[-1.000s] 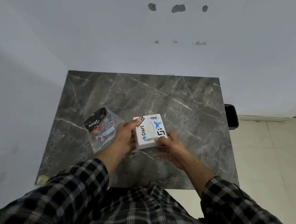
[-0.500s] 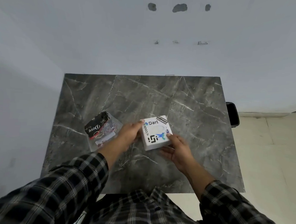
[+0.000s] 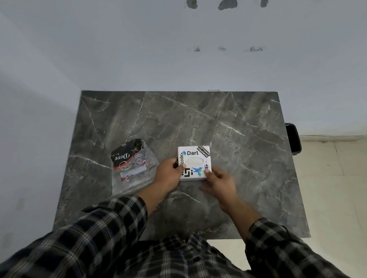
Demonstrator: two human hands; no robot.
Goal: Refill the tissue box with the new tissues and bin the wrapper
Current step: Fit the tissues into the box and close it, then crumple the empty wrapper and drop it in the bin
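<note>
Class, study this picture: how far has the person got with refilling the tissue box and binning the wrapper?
Early stage. Done: nothing visibly. In hand: the left hand and right hand grip the white tissue box on the table. Left: the tissue packet beside it looks unopened; filling and binning its wrapper, perhaps in the black bin, remain.

Your square white tissue box [image 3: 193, 163] carries black lettering, a blue bird sticker, a black-and-white slanted label and a pale cream oval on its top, and it sits on a dark grey marble-patterned tabletop [image 3: 232, 128] veined with thin white lines. The clear plastic tissue wrapper [image 3: 132, 165] beside it has a black panel with white script and red and pink swirls. Your sleeves [image 3: 101, 230] are a black-and-grey plaid, the wall [image 3: 141, 41] is pale grey-blue with darker grey patches, and the floor [image 3: 341, 189] is cream tile.
</note>
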